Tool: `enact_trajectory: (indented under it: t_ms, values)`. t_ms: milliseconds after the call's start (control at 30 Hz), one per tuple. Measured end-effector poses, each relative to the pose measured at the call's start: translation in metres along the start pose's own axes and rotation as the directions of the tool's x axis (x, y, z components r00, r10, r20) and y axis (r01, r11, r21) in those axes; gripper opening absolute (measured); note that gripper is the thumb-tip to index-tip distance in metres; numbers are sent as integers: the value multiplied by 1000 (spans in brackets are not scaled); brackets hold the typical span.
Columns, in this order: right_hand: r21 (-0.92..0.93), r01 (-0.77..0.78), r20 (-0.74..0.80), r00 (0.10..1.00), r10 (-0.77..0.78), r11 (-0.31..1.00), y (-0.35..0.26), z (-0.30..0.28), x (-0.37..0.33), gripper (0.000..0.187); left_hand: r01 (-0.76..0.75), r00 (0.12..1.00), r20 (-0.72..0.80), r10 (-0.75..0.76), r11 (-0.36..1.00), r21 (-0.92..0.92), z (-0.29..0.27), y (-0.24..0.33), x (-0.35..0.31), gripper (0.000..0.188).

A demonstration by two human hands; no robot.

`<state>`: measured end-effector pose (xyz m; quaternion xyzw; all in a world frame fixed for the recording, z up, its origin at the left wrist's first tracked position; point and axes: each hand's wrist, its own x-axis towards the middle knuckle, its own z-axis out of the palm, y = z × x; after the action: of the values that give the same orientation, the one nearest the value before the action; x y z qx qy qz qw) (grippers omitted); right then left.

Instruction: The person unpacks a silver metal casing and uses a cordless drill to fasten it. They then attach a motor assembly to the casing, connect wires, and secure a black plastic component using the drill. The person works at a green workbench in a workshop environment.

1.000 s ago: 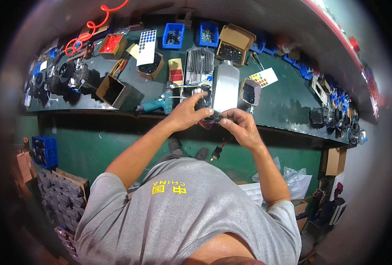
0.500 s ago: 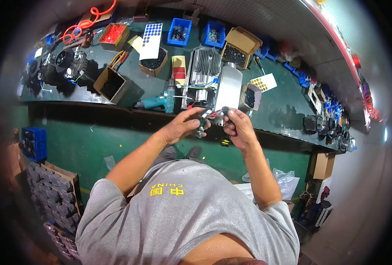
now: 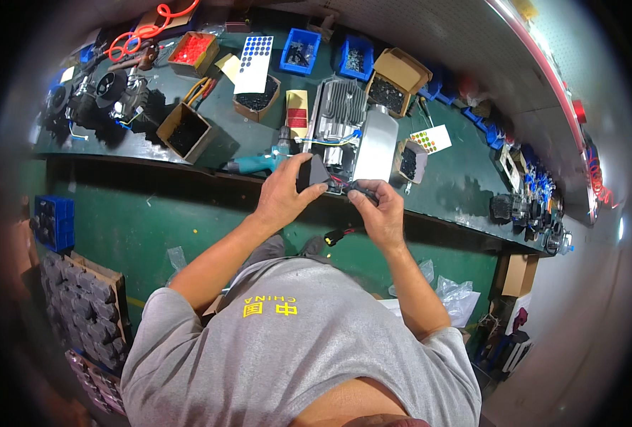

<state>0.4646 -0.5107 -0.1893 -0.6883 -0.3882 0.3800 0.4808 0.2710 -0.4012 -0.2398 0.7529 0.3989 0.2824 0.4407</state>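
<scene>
My left hand (image 3: 285, 191) is closed around a dark, flat-faced box-shaped module (image 3: 315, 173) at the bench's front edge. From the module, red and dark wires (image 3: 338, 183) run across to my right hand (image 3: 382, 213). There, the thumb and fingers pinch the black sleeved part of the wire bundle. Below that hand dangles a black connector (image 3: 335, 238) with a yellow end. Just beyond my hands, a finned metal housing (image 3: 341, 105) with blue and yellow leads lies beside a smooth silver cover (image 3: 377, 146). A teal power drill (image 3: 254, 165) rests left of the housing.
Open boxes of dark small parts (image 3: 186, 134) stand along the bench, with blue bins (image 3: 301, 51) behind. Sticker sheets (image 3: 255, 64) lie among them. Motor assemblies (image 3: 127, 96) sit at the left, others (image 3: 529, 203) at the right. A blue crate (image 3: 54, 222) is on the floor.
My left hand has turned the module, so its dark flat face shows, and raised it toward the housing. My right hand has shifted slightly down and right; the dangling connector has swung left.
</scene>
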Motion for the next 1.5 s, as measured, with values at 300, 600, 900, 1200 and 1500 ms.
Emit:
enact_trajectory:
  t_ms: [300, 600, 900, 1200, 1500]
  values:
    - [-49, 89, -40, 995, -91, 995, 17, 48, -11, 24, 90, 996, -28, -88, 992, 88, 2, -13, -2, 67]
    - [108, -123, 294, 952, 87, 986, -6, 4, 93, 37, -152, 987, -54, 150, 988, -38, -5, -34, -7, 68]
    - [-531, 472, 599, 797, -82, 703, 54, 60, 185, 29, -116, 991, -73, 114, 993, -23, 21, -18, -7, 71]
    - [-163, -58, 618, 772, 148, 985, 41, -16, 169, 27, -17, 995, -95, 12, 999, -48, 38, -8, 20, 71]
    - [-105, -123, 714, 682, 161, 987, 54, -42, 176, 26, -61, 998, 7, 62, 995, -80, 50, -1, 41, 77]
